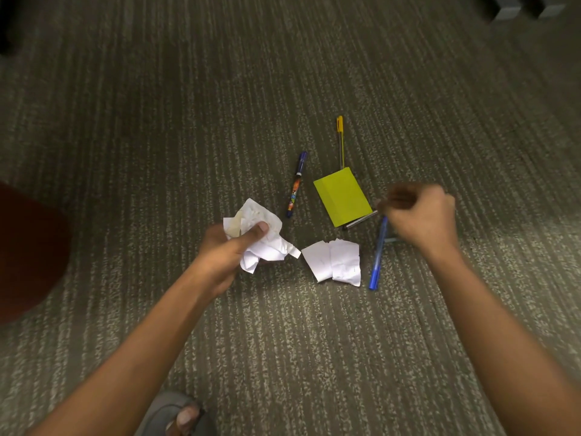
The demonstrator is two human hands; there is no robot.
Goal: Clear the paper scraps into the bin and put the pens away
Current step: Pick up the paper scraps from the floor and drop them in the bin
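Nearest the person, a sandalled foot [185, 418] rests on the ribbed grey-green carpet [283, 357]. The left hand [226, 250] clenches a crumpled wad of white paper [264, 234], thumb pressed on top. The right hand [421, 215], blurred, is curled above the blue pen [377, 259]; whether it grips anything I cannot tell. Between the hands two flat torn scraps [333, 261] lie on the carpet, touching each other. Beyond them sits a yellow-green pad of sticky notes [342, 196], a dark pen [358, 220] poking out from under it, with a patterned pen [295, 185] to its left and a slim yellow pen [340, 140] farthest. No bin shows. I judge the clearing barely begun: one wad gathered, scraps and pens left.
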